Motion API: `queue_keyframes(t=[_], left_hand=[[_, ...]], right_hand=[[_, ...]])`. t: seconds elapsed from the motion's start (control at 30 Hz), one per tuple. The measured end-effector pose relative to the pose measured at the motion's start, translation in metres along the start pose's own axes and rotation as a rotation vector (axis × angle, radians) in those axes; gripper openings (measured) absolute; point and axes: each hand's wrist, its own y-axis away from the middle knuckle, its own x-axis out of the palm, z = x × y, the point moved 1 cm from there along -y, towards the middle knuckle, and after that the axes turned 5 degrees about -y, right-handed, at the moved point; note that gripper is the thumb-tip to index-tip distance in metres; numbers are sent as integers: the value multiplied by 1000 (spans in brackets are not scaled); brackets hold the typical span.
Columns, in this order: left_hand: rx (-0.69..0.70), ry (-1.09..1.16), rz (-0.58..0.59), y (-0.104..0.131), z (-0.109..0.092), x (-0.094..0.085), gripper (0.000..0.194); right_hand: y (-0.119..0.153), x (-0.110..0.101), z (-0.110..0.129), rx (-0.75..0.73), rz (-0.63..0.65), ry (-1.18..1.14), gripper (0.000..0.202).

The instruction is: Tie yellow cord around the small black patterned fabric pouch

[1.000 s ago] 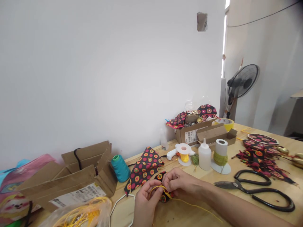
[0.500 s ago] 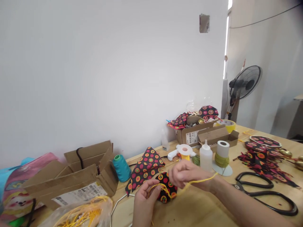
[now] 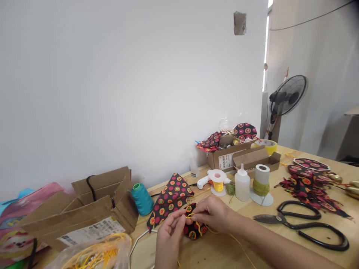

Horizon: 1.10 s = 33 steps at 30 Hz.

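My left hand [image 3: 173,228] pinches a yellow cord at the left edge of a small black patterned fabric piece [image 3: 193,234]. Right beside it, my right hand [image 3: 209,213] has its fingers closed on the same yellow cord [image 3: 243,248], which trails below my right forearm toward the bottom edge. The fingertips of both hands nearly meet above the fabric piece and hide part of it. Behind my hands lies a larger patterned cloth [image 3: 171,198] with a pointed top.
Black-handled scissors [image 3: 283,220] lie to the right. Behind stand a glue bottle [image 3: 242,185], a spool of yellow thread [image 3: 218,186] and a box of fabric pieces [image 3: 217,160]. Left are a teal thread cone [image 3: 143,200], an open carton [image 3: 112,203] and a bag of yellow cords [image 3: 98,254].
My right hand has come down and left to my left hand, bringing the cord with it. The scissor blades and yellow spool now show more fully. The view has shifted slightly.
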Motion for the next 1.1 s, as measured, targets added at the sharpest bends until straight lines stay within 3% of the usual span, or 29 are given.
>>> queue_keyframes(t=[0.2, 0.37, 0.6, 0.77, 0.93, 1.1], left_hand=[[-19, -13, -32, -2, 1, -1, 38], [-22, -2, -52, -2, 2, -1, 37], [-56, -25, -35, 1, -1, 0, 29], [1, -121, 7, 3, -5, 2, 15], [55, -200, 54, 2, 3, 4, 14], [45, -256, 66, 1, 8, 4, 15]], right_hand=[[-6, 1, -6, 166, -146, -323, 23], [-9, -8, 2, 217, -289, -663, 22], [-8, -17, 3, 332, -436, -933, 18], [-8, -14, -1, 386, -448, -953, 17], [-9, -13, -4, 395, -415, -923, 19], [-7, -11, 2, 336, -310, -774, 22]])
